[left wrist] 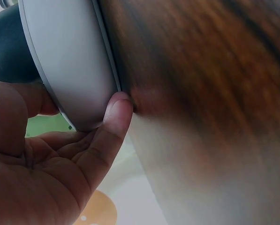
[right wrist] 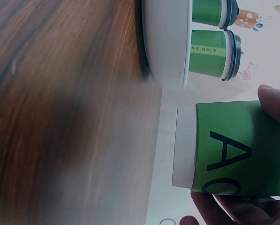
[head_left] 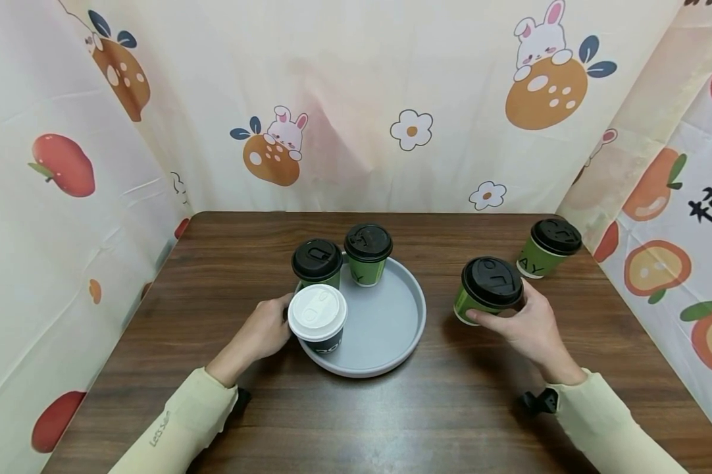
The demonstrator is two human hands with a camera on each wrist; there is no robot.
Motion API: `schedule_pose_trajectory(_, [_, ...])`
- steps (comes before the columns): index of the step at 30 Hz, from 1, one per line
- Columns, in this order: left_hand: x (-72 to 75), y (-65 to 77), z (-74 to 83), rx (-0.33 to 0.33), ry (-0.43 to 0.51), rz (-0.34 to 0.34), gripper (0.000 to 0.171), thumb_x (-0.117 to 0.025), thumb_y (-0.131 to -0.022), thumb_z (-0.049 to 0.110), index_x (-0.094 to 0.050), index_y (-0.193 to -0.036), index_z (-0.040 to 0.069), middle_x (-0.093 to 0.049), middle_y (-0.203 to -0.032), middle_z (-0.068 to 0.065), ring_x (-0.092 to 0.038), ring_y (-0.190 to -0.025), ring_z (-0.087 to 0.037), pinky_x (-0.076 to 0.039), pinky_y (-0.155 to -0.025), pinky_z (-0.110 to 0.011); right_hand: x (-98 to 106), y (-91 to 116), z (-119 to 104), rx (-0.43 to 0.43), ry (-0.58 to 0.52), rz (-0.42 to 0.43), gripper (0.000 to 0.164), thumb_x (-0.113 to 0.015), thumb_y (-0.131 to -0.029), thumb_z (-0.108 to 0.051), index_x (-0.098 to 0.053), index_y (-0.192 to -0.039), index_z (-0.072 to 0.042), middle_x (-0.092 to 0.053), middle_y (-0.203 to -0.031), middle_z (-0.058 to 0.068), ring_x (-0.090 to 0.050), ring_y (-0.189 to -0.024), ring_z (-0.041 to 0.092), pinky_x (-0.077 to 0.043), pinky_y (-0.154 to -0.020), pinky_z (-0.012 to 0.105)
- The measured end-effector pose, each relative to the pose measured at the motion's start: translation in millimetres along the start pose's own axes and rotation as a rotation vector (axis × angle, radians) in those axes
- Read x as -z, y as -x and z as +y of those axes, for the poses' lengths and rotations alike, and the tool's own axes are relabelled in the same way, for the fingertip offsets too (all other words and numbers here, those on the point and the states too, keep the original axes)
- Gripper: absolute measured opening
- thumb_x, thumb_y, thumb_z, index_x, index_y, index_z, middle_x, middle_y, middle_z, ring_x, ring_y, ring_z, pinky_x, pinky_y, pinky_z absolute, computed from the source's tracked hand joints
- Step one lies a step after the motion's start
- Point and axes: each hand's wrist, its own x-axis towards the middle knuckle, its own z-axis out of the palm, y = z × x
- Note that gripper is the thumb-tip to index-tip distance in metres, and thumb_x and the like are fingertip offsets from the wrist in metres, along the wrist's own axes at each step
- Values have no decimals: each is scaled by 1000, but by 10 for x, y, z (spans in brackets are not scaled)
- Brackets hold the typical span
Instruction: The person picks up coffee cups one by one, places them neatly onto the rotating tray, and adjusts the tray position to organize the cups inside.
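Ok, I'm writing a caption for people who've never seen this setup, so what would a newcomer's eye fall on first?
Probably the white-lidded cup, the only one without a black lid, standing on the left part of the round grey tray. Then the right hand, to the tray's right, holding a black-lidded green cup above the table. Behind, the pale backdrop may draw the eye with its printed rabbits and fruit.

Held cup [right wrist: 238,149] reads "A", rightmost cup [head_left: 548,248] "AY", sleeve [head_left: 181,418] "Let's".
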Motion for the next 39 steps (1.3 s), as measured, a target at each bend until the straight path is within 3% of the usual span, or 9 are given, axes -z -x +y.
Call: schedule_pose_trajectory(39, [-6,7,11,24,15,-9,40,-54,-101,7,-60,-139,-1,-66,-131,-21,-61,-123,-33,-50,-101,-54,-209,-24,-272,36,-38,-48,69,-94,-74,-32,-62,-135,-25,-68,-122,-4,-57,-114,6,-42,-92,24])
